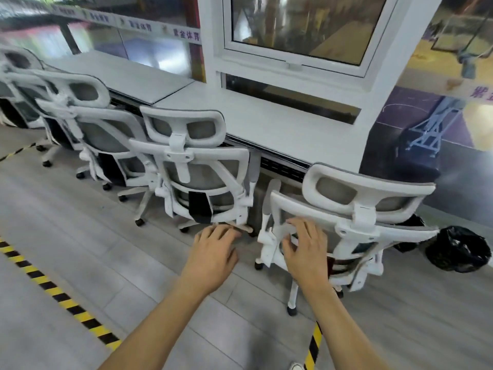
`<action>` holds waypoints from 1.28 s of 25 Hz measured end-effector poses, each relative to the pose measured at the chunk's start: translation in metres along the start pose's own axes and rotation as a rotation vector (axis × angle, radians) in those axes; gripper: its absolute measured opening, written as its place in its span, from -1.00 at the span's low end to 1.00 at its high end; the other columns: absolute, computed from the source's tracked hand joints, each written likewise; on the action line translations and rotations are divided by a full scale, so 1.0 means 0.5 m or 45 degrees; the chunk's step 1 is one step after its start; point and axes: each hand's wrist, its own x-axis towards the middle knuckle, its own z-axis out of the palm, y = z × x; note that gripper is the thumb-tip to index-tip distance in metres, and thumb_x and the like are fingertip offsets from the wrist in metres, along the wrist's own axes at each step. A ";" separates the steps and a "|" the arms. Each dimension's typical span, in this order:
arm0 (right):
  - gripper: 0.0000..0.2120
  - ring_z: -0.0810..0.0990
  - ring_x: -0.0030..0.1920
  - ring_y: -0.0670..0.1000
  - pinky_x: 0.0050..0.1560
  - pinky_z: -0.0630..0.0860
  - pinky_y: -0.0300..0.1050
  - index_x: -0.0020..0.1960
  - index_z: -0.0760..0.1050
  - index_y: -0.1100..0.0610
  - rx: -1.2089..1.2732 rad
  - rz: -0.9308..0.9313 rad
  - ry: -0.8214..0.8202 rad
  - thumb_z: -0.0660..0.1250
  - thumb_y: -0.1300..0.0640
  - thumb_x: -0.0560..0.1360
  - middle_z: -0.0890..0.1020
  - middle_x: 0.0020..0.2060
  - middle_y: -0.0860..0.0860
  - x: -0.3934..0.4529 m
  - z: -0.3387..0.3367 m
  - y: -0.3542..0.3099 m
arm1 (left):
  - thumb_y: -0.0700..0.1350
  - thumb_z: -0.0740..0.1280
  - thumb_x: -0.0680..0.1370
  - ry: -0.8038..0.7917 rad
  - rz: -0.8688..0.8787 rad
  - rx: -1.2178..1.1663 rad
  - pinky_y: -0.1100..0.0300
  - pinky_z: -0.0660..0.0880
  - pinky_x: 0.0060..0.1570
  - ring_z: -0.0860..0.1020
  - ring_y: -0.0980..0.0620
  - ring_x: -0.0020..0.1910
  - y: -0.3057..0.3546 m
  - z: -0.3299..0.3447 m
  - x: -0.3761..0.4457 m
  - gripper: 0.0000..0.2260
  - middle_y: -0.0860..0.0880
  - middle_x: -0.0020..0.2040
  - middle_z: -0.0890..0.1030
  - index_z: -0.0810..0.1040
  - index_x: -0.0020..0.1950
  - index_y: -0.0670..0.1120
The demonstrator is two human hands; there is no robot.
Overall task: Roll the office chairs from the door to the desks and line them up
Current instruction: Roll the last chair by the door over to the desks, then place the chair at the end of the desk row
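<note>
Several white-framed office chairs with grey mesh backs stand in a row along the long white desk (266, 124). The nearest chair (368, 209) is at the right end, its back toward me. The chair beside it (197, 156) is tucked against the desk. My right hand (306, 249) hovers at the left edge of the nearest chair's backrest, fingers relaxed and spread, holding nothing. My left hand (213, 252) hangs in the air over the floor between the two chairs, fingers loosely curled and empty.
A black bin bag (458, 249) sits on the floor right of the nearest chair. Yellow-black hazard tape (61, 300) runs across the grey floor at left, and another strip (314, 345) lies near my feet. White window frames (293, 62) rise behind the desk.
</note>
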 end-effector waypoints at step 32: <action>-0.59 0.35 0.43 0.01 0.44 0.31 0.13 0.37 0.45 -0.03 0.564 -0.916 -0.776 0.33 0.05 0.52 0.41 0.45 -0.04 0.449 1.107 -1.302 | 0.01 0.34 0.54 0.438 -1.045 0.372 -0.14 0.20 0.45 0.30 -0.10 0.49 -1.345 -0.511 -0.046 -0.73 0.03 0.44 0.44 0.52 0.24 0.09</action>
